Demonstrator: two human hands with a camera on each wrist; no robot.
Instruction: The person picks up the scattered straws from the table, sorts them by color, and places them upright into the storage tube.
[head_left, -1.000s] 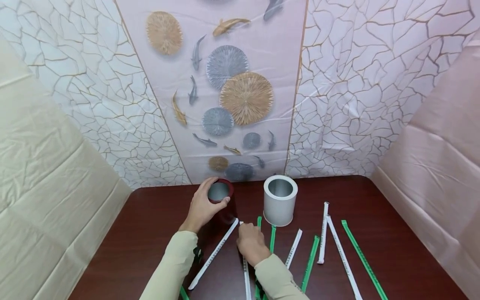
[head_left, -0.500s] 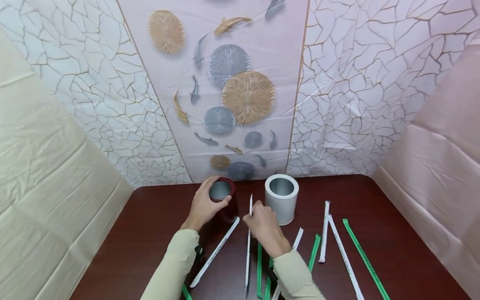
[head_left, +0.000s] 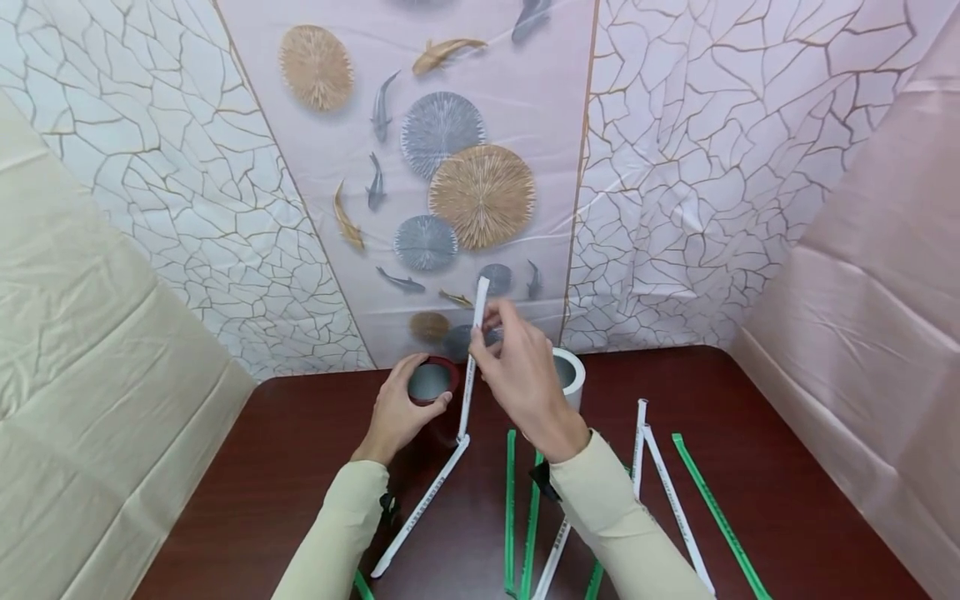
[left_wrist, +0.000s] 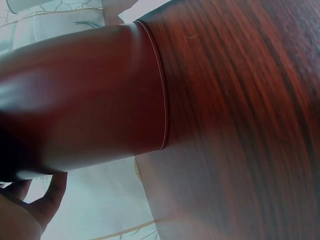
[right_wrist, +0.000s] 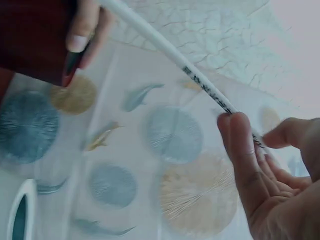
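My left hand [head_left: 393, 417] grips the upper rim of a dark red cylindrical canister [left_wrist: 90, 95], which stands upright on the table at the back left. Its grey inside shows from above. In the right wrist view, my right hand [right_wrist: 275, 180] pinches a white wrapped straw [right_wrist: 165, 47] with black printing between thumb and fingers. Seen from the head, that straw is raised and steeply slanted, just right of the canister's mouth. Its lower end appears near the top of another white wrapped straw [head_left: 420, 508] lying on the table.
A white canister [head_left: 576, 379] stands behind my right hand, partly hidden. Green wrapped straws [head_left: 720, 512] and white ones [head_left: 678, 508] lie across the right half of the dark wooden table [head_left: 247, 483]. A patterned cloth [head_left: 637, 208] hangs along the back.
My right hand has lifted the white wrapped straw off the table and raised it up beside the red canister. The left hand stays on the canister's rim.
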